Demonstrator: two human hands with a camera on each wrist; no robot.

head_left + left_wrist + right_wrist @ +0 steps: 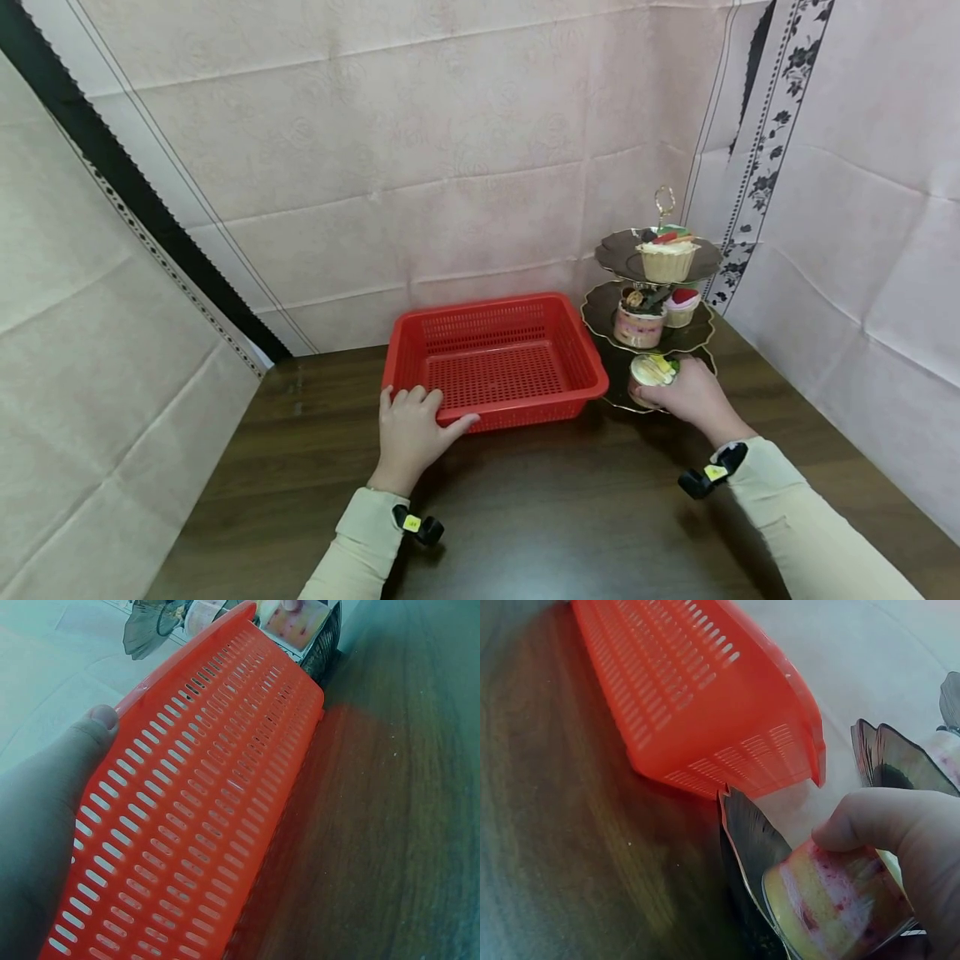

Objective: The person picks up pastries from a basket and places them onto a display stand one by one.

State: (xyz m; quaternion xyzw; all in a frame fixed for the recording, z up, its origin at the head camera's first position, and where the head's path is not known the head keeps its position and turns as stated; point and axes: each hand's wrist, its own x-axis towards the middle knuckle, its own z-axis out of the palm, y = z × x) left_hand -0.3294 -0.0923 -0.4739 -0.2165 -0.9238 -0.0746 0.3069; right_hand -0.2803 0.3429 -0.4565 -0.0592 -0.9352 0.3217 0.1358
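Observation:
My right hand [693, 392] grips a round layered cake [832, 900] with pink and yellow bands and a pale top, at the bottom plate [754, 832] of a three-tier stand. In the right wrist view the thumb lies along the cake's side, and its base is at the plate. My left hand [411, 429] rests on the near left corner of a red perforated plastic basket [491, 417], fingers over the rim and thumb along the front. The left wrist view shows that thumb [97, 724] at the basket's rim.
On the stand's top plate [622, 254] sits a cupcake [667, 262] with fruit. The middle plate [600, 312] bears a layered cake [637, 327] and a small cupcake [681, 310]. Cloth-covered walls [487, 167] enclose the dark wooden table [547, 508].

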